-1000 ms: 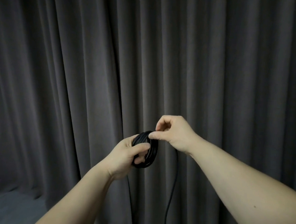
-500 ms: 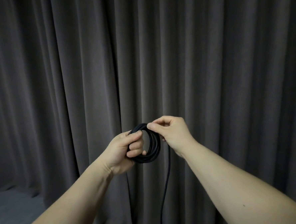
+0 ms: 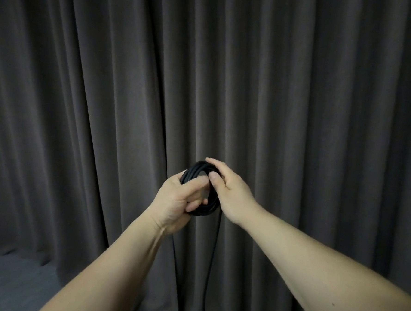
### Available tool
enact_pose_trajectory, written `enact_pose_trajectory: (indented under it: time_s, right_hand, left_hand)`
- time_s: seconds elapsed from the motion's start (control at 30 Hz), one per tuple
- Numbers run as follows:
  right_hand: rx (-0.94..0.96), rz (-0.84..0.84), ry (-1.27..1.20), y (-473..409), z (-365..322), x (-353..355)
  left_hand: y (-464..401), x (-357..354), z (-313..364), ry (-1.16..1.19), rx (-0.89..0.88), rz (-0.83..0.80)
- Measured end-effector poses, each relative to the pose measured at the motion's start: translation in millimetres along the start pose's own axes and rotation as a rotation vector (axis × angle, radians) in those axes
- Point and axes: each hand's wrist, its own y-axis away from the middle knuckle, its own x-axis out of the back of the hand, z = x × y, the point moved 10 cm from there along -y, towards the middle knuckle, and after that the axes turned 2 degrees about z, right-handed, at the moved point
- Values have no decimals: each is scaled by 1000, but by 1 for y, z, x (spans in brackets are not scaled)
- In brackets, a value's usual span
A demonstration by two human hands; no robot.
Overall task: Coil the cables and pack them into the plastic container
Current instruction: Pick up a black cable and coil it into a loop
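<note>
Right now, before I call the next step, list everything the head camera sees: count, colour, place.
cable coil: one, black, held up in mid-frame between both hands, in front of the curtain
loose cable strand: one clearly seen, black, hanging from the coil's lower right edge down out of frame; a second thin dark line below the left hand may be another strand or a curtain fold, cannot tell
curtain: one, dark grey, pleated, filling the background
floor: one patch, dark grey, lower left corner
plastic container: none in view
left hand: one, bare, fingers curled through and round the coil's left side
right hand: one, bare, thumb and fingers pinching the coil's upper right edge
</note>
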Motion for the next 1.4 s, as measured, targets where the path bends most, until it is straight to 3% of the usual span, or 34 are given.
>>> enact_pose_trajectory:
  time_s: [0.3, 0.47, 0.6, 0.77, 0.9, 1.13, 1.27, 1.4]
  right_hand:
    - [-71, 135, -293, 4, 16, -2]
    - [-54, 292, -185, 12, 7, 16]
    - [-50, 376, -203, 12, 7, 28]
    - [-138, 259, -191, 9, 16, 21]
    - [-190, 139, -243, 4, 27, 8]
    - [-172, 189, -344, 7, 27, 13]
    - [-264, 222, -471, 12, 31, 12]
    - [-305, 112, -519, 11, 25, 4]
  left_hand:
    - [4, 1, 7, -437, -91, 24]
    - [10, -6, 18, -517, -149, 120]
    - [13, 5, 11, -331, -132, 223]
    - [11, -16, -2, 83, -30, 68]
    - [12, -18, 1, 48, -61, -7]
    - [17, -27, -6, 75, -59, 7]
    - [17, -33, -7, 74, -80, -51]
    - [9, -30, 2, 52, -102, -58]
